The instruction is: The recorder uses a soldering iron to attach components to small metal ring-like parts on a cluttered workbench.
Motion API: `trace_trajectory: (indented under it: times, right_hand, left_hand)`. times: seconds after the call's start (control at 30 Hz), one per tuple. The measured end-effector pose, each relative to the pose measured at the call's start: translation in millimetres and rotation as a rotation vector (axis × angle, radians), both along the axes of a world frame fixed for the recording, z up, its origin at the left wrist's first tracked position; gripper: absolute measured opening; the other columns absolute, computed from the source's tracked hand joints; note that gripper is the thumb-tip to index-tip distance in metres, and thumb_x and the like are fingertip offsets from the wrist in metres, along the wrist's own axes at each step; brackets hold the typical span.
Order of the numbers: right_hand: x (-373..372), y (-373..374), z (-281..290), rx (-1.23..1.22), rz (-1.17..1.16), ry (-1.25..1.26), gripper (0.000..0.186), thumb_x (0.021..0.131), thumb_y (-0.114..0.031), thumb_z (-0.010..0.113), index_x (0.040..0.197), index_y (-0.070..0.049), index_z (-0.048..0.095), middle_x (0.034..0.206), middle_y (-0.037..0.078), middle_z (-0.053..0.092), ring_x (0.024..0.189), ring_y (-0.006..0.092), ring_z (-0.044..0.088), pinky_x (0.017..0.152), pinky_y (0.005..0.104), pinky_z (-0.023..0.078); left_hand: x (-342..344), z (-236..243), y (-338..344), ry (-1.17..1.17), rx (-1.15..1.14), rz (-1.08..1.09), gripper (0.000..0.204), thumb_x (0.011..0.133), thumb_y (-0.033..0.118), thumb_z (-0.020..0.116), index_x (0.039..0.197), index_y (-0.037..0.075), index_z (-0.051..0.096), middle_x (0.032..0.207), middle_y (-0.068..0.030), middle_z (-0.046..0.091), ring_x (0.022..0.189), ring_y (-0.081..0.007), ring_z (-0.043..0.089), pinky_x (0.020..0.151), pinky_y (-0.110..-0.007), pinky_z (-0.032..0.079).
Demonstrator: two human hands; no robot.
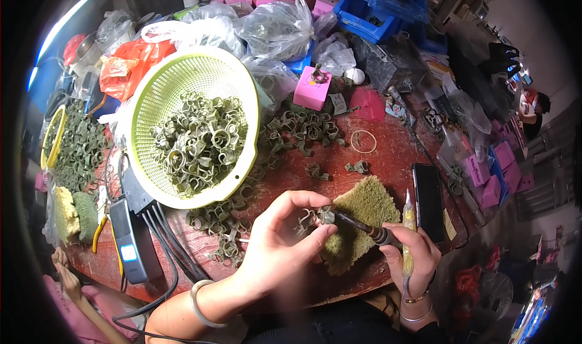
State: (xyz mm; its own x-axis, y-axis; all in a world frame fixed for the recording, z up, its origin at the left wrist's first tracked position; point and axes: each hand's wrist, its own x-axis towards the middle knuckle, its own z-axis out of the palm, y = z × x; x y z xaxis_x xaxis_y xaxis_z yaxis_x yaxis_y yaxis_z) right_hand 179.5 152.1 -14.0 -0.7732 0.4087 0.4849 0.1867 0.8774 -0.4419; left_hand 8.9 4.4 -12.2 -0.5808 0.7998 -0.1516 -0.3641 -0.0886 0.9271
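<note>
My left hand (282, 238) pinches a small grey-green ring (316, 217) between thumb and forefinger. Closed around a dark soldering-iron-like tool (381, 235), my right hand (415, 256) keeps its thin tip at or very near the ring; exact contact I cannot make out. A second pen-like tool with a yellow wrapped handle (409, 232) stands upright in the same hand. Under the ring and the tool tip lies a rough olive-green sponge pad (367, 204). Several similar rings fill a yellow-green plastic basket (142, 156) left of my hands, and more lie loose (306, 129) on the red table.
A dark box with a lit display (128, 241) and black cables (173, 247) sits at the left. Right of the pad lies a black phone (428, 198). Behind are a pink block (313, 90), plastic bags (276, 29) and blue trays (364, 20). Another person's hands (66, 274) show lower left.
</note>
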Motion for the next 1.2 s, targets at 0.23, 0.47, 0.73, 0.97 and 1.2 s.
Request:
trace_trajectory:
  times: [0.23,0.47,0.73,0.97,1.2]
  right_hand:
    - [0.8,0.8,-0.2,0.007,0.002,0.006,0.030,0.076,-0.020,0.076,0.096,-0.002,0.063,0.091,0.010,0.070,0.071,0.0257,0.066,0.062,0.0313,0.053]
    - [-0.4,0.3,-1.5,0.000,0.002,0.013,0.029,0.076,-0.020,0.076,0.096,-0.002,0.063,0.091,0.009,0.070,0.069,0.0254,0.065,0.062,0.0318,0.053]
    - [0.0,-0.6,-1.1,-0.037,-0.014,0.017,0.032,0.086,-0.029,0.067,0.096,0.000,0.062,0.087,0.012,0.069,0.072,0.0239,0.065,0.067,0.0302,0.051]
    - [3.6,0.4,-3.3,-0.041,-0.006,0.055,0.030,0.079,-0.021,0.075,0.096,-0.001,0.062,0.092,0.011,0.070,0.072,0.0251,0.066,0.063,0.0316,0.053]
    - [-0.6,-1.6,-1.1,-0.089,0.059,0.073,0.031,0.077,-0.019,0.076,0.098,-0.001,0.062,0.093,0.012,0.070,0.073,0.0237,0.067,0.065,0.0300,0.054]
  left_hand:
    - [-0.4,0.3,0.0,-0.006,-0.013,-0.005,0.034,0.084,-0.005,0.065,0.114,0.000,0.050,0.107,-0.0082,0.054,0.064,-0.0060,0.057,0.053,-0.018,0.048]
    - [0.1,0.9,-0.1,0.001,-0.017,0.009,0.034,0.084,-0.004,0.065,0.114,0.001,0.050,0.104,-0.0077,0.055,0.064,-0.0058,0.056,0.053,-0.018,0.048]
    - [-0.4,0.1,-0.2,-0.003,-0.005,-0.003,0.034,0.084,-0.005,0.065,0.114,0.000,0.050,0.105,-0.0078,0.054,0.066,-0.0061,0.057,0.054,-0.018,0.049]
    - [-0.3,-3.0,4.2,-0.012,0.012,-0.017,0.033,0.084,-0.004,0.065,0.114,0.000,0.051,0.106,-0.0080,0.055,0.068,-0.0060,0.057,0.055,-0.018,0.048]
    - [0.1,-0.2,1.5,-0.012,-0.009,-0.036,0.032,0.085,-0.004,0.064,0.113,0.001,0.052,0.105,-0.0071,0.056,0.071,-0.0051,0.056,0.055,-0.018,0.047]
